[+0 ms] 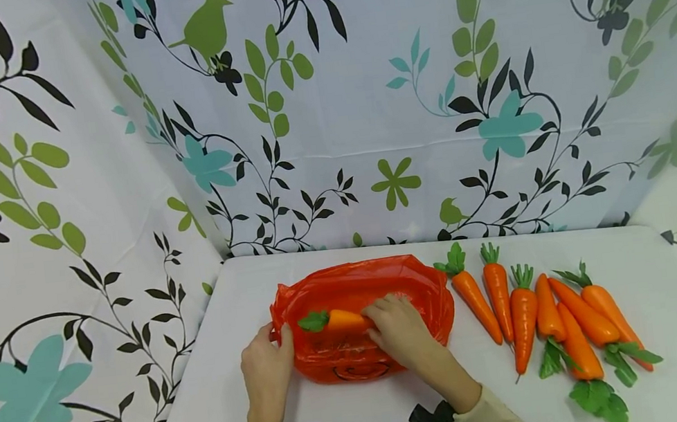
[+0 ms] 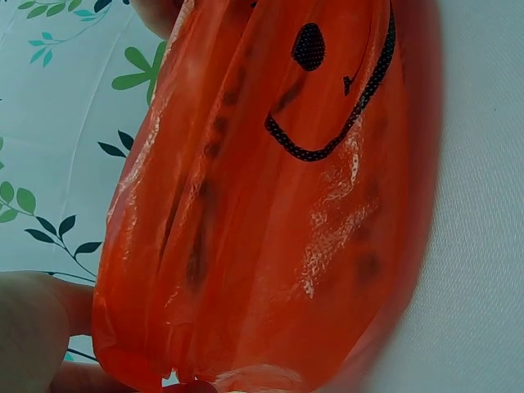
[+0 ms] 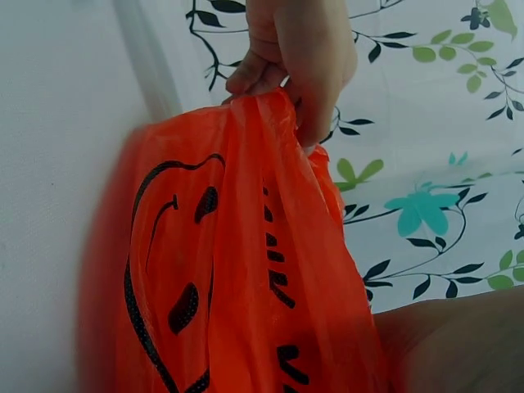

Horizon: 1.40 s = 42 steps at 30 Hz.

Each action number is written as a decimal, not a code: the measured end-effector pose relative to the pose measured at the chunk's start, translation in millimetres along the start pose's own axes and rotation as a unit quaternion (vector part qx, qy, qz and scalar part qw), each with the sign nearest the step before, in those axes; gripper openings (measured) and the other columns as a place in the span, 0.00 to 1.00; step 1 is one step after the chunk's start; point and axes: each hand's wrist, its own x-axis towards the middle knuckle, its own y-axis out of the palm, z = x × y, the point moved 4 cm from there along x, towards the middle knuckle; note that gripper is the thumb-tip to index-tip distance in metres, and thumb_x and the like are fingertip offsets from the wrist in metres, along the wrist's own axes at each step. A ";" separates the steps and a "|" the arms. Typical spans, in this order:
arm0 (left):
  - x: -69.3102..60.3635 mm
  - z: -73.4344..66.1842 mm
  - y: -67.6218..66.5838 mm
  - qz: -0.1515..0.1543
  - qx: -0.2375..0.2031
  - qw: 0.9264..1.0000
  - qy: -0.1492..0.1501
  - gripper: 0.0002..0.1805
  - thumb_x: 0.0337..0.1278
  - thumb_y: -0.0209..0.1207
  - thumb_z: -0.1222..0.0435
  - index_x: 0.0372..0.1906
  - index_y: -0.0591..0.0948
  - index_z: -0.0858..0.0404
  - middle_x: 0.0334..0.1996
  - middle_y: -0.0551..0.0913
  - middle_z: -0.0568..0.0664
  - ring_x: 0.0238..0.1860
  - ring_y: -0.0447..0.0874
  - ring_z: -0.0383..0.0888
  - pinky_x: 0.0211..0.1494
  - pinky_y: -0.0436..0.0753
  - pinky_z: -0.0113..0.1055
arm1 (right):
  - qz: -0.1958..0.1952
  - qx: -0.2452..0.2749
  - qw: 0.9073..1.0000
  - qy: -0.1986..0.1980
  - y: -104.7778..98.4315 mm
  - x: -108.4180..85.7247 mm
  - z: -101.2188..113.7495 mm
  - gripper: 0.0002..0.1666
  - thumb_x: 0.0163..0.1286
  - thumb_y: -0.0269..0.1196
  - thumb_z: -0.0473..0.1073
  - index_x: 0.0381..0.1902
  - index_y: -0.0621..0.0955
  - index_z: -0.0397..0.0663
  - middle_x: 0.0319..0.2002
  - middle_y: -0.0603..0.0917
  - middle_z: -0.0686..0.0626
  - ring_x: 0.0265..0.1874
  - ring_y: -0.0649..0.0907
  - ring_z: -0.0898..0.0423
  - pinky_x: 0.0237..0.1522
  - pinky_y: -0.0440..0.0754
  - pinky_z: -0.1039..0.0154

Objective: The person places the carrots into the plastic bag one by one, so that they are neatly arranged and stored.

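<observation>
A red plastic bag with a printed black smiling face sits on the white table, its mouth spread toward the head camera. The left hand grips the bag's left rim; the right wrist view also shows this hand pinching the plastic. Over the bag's mouth, the right hand holds an orange carrot by its body, with the green leafy top pointing left. From the wrist views the carrot is hidden behind the bag's wall. Whatever lies inside the bag cannot be made out.
Several carrots with green tops lie to the right of the bag, among them a thick one and a slim one. A white curtain printed with leaves and birds hangs behind the white table.
</observation>
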 end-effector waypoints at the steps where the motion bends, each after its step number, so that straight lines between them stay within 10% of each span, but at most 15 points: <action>1: 0.0 0.1 0.0 0.000 0.000 1.000 0.000 0.24 0.67 0.57 0.57 0.53 0.82 0.76 0.39 0.88 0.67 0.32 0.87 0.56 0.34 0.88 0.44 | 0.008 0.005 1.000 0.000 1.1 0.3 0.4 0.18 0.60 0.73 0.43 0.48 0.86 0.48 0.44 0.88 0.49 0.47 0.82 0.50 0.57 0.81 0.47; 23: -1.2 -0.9 2.1 0.007 0.000 1.000 -0.013 0.25 0.66 0.57 0.57 0.55 0.81 0.76 0.42 0.88 0.68 0.39 0.88 0.60 0.41 0.88 0.49 | 0.176 0.068 0.982 0.012 19.9 0.5 -1.0 0.17 0.62 0.72 0.45 0.49 0.87 0.48 0.42 0.89 0.52 0.42 0.83 0.55 0.51 0.84 0.55; 42: -0.4 -4.4 0.8 0.010 0.001 1.000 -0.015 0.25 0.66 0.57 0.57 0.55 0.81 0.77 0.41 0.88 0.69 0.38 0.89 0.61 0.37 0.88 0.47 | 0.197 0.097 0.976 0.000 19.8 -2.3 -3.1 0.09 0.65 0.68 0.39 0.43 0.90 0.52 0.36 0.89 0.57 0.36 0.84 0.60 0.47 0.86 0.58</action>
